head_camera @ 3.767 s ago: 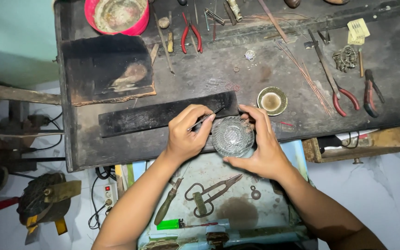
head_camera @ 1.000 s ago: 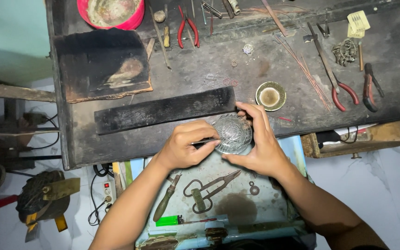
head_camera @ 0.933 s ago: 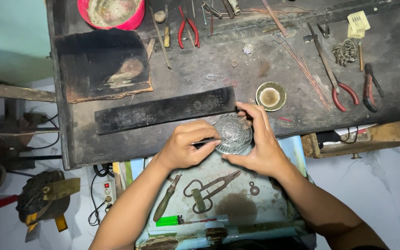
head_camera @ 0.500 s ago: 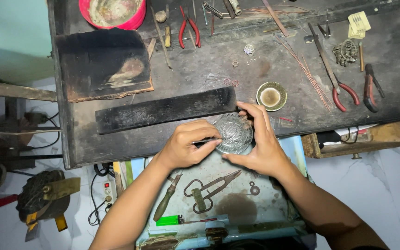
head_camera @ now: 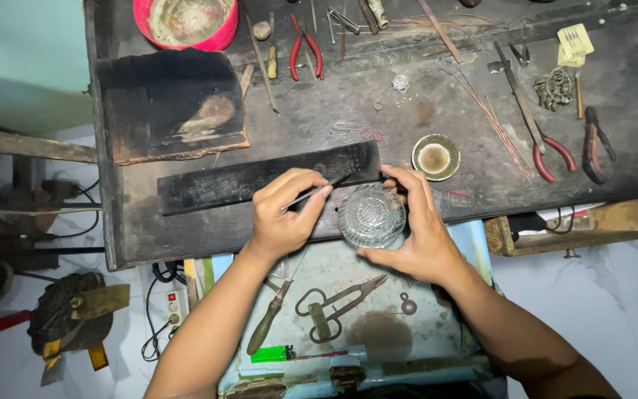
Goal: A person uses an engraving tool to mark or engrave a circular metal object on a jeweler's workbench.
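Hands at bench edge (crowded).

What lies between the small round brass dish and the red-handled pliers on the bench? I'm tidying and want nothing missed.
In the head view, a bundle of thin copper wires slants across the bench between the brass dish and the red-handled pliers.

The round filigree disc looks like silvery, finely textured metal wire. At its 12 o'clock, the dark workbench is rough, scorched wood. The thin tool is shiny metal.
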